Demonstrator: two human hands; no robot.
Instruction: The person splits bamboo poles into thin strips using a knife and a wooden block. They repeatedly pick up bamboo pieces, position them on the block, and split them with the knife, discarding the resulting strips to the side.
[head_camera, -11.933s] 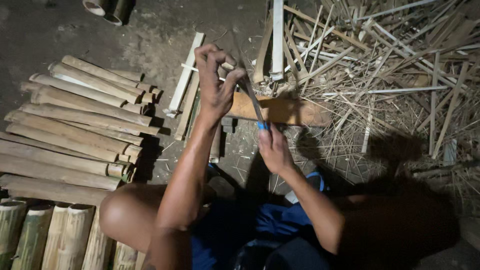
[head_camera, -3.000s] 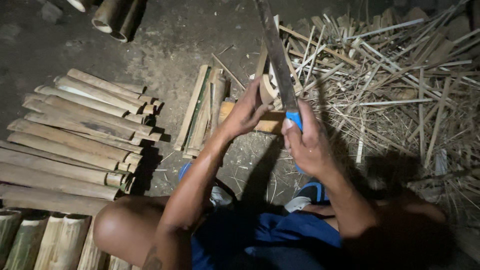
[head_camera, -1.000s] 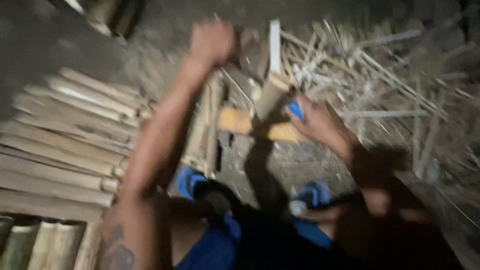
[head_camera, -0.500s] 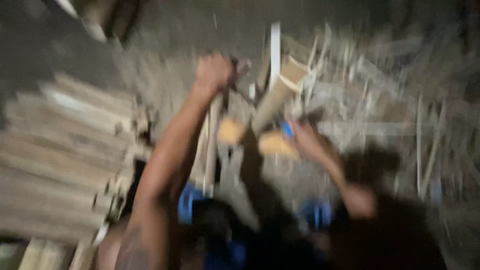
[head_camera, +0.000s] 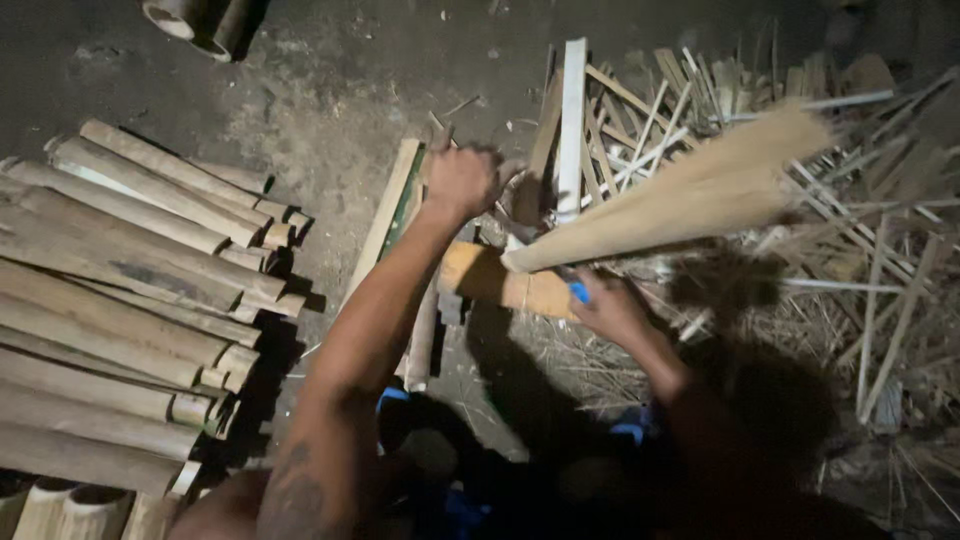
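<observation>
My left hand (head_camera: 463, 180) is a closed fist over the flat slats (head_camera: 392, 205) lying on the ground, and I cannot make out anything inside it. Lower down, my right hand (head_camera: 606, 306) grips the blue handle of a knife (head_camera: 578, 292) at the edge of a wooden chopping block (head_camera: 492, 279). A pale split bamboo piece (head_camera: 680, 205), blurred by motion, slants from the block up to the right. The knife's blade is hidden behind it.
Split bamboo halves are stacked at the left (head_camera: 130, 290), with round bamboo sections at the bottom left (head_camera: 70, 510). Thin strips and shavings litter the right side (head_camera: 860, 260). A white slat (head_camera: 572, 120) stands beyond the block. My knee (head_camera: 230, 510) is low.
The bamboo piece that stood upright on the block has swung down and now slants to the right. My left hand has come off it and sits over the slats.
</observation>
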